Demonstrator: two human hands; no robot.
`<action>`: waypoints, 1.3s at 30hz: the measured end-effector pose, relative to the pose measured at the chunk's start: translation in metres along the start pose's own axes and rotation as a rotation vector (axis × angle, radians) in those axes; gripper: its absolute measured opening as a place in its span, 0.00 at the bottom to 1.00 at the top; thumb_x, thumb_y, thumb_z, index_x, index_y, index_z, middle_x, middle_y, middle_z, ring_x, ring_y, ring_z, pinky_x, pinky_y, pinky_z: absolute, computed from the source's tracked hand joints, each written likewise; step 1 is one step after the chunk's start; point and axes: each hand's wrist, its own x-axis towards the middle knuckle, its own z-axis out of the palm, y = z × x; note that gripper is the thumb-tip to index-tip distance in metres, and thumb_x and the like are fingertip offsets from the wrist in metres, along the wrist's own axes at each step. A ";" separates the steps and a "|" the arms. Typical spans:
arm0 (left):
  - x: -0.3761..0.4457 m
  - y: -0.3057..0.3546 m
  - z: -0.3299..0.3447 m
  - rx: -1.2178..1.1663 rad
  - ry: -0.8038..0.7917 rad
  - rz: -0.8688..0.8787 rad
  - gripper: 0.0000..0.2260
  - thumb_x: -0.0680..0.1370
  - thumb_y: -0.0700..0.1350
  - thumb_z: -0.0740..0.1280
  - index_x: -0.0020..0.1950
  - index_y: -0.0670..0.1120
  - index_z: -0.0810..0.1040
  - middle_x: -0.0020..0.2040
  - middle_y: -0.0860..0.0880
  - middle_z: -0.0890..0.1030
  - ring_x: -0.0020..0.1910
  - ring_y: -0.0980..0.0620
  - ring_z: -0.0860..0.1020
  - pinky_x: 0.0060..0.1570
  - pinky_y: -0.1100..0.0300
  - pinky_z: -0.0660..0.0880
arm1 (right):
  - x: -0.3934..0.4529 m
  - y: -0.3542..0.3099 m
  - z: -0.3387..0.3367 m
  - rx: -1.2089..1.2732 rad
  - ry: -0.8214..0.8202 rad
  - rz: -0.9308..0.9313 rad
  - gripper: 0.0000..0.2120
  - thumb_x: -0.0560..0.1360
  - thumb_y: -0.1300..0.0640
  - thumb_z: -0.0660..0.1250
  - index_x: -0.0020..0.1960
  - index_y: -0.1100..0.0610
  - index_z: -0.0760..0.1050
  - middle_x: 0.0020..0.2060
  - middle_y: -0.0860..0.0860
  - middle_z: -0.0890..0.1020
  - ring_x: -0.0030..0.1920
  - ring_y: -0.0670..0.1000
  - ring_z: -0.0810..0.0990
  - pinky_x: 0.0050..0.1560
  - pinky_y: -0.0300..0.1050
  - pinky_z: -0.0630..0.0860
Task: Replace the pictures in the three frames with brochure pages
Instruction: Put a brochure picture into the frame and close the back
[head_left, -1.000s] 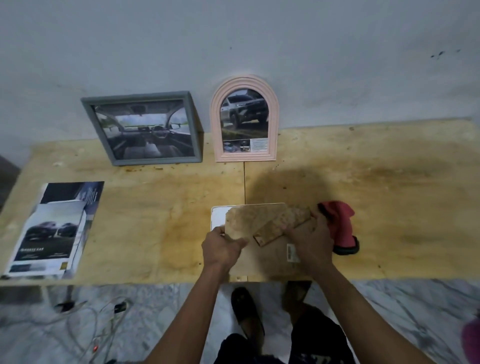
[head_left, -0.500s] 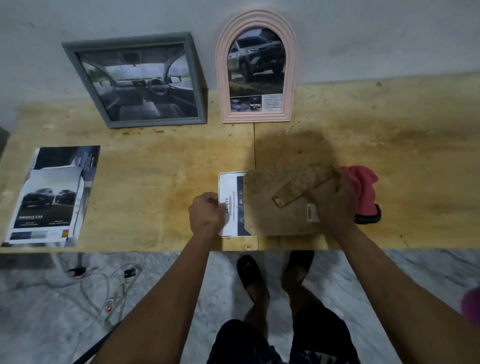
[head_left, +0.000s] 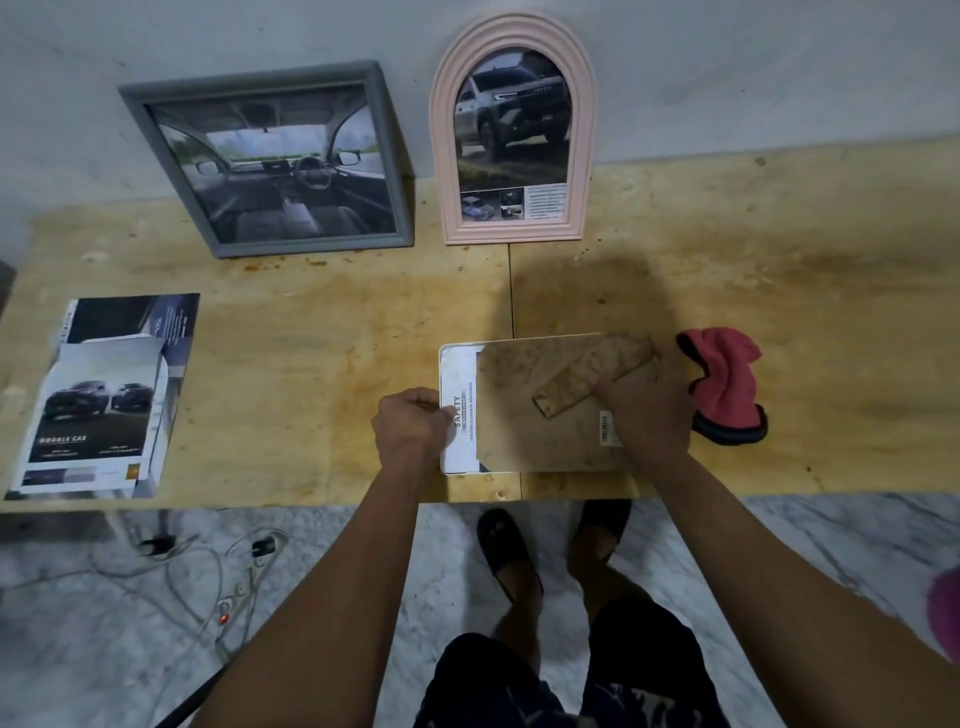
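Observation:
A third frame lies face down near the table's front edge, its brown backing board with a fold-out stand on top. A white brochure page marked SAFETY sticks out from under the board's left side. My left hand pinches that page's left edge. My right hand presses on the board's right part by the stand. A grey square frame with a car interior picture and a pink arched frame with a truck picture lean against the wall.
Loose brochure pages lie stacked at the table's left end. A pink and black cloth sits just right of my right hand. Cables and a power strip lie on the marble floor below the table's front edge.
The white page now shows further out at the backing board's left side, with my left hand at its edge. The view has tilted down and closer to the table.

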 end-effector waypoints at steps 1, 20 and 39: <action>0.000 0.000 0.000 -0.005 0.003 -0.004 0.09 0.67 0.41 0.80 0.38 0.51 0.82 0.36 0.54 0.83 0.42 0.51 0.83 0.51 0.54 0.82 | -0.001 -0.001 0.003 -0.009 -0.001 0.010 0.40 0.69 0.45 0.75 0.75 0.49 0.59 0.69 0.51 0.71 0.67 0.57 0.72 0.62 0.57 0.73; 0.007 0.002 -0.002 -0.054 -0.024 -0.049 0.07 0.71 0.39 0.76 0.36 0.50 0.83 0.44 0.52 0.84 0.46 0.49 0.83 0.51 0.55 0.81 | -0.009 -0.016 0.045 -0.197 0.004 0.117 0.40 0.69 0.41 0.74 0.73 0.58 0.63 0.70 0.58 0.66 0.70 0.62 0.62 0.65 0.61 0.69; -0.011 0.004 0.006 0.157 -0.022 0.040 0.13 0.64 0.56 0.80 0.41 0.50 0.85 0.39 0.51 0.85 0.39 0.48 0.83 0.44 0.48 0.83 | -0.022 -0.001 0.022 -0.415 -0.239 -0.199 0.36 0.72 0.45 0.70 0.75 0.50 0.58 0.67 0.58 0.64 0.68 0.61 0.63 0.62 0.58 0.70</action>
